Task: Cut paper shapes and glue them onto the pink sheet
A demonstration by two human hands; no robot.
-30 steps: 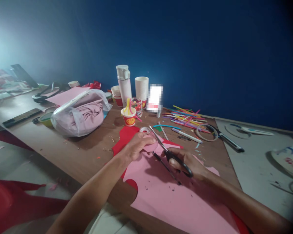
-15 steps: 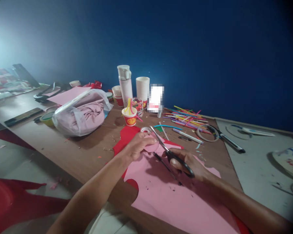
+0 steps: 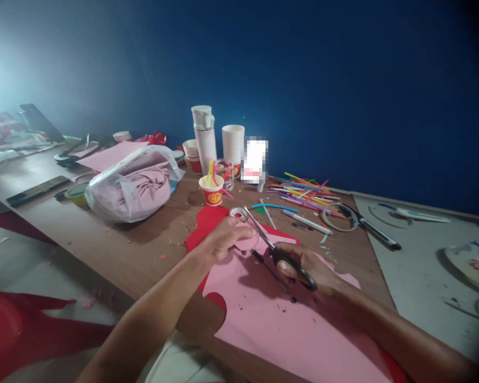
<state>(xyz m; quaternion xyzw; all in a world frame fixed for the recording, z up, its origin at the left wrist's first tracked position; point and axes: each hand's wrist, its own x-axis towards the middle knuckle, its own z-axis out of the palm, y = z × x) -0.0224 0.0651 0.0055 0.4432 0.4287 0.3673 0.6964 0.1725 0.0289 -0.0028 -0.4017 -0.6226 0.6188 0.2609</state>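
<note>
Between the thumb and fingers of my left hand [image 3: 225,236] is a small pink paper piece [image 3: 245,243] with a curved edge. My right hand [image 3: 303,263] grips black-handled scissors [image 3: 290,266], their blades pointing up and left beside the paper piece. Below both hands lies a large pink sheet [image 3: 271,330], with red sheet material [image 3: 211,218] showing under its edges. A black pen [image 3: 269,271] rests on the pink sheet just below the scissors. Behind my left fingertips sits a white tape roll [image 3: 237,213], partly covered.
A paper cup [image 3: 212,191] holding colourful strips, a white flask [image 3: 206,146] and stacked cups [image 3: 232,146] stand at the back. Colourful sticks [image 3: 303,194], a marker [image 3: 307,222] and a utility knife [image 3: 379,234] lie right. A plastic bag [image 3: 138,186] with pink material lies left.
The scissor blades look closer together now than half a second ago. The pink piece in my left hand has tilted slightly; both hands stay almost in place.
</note>
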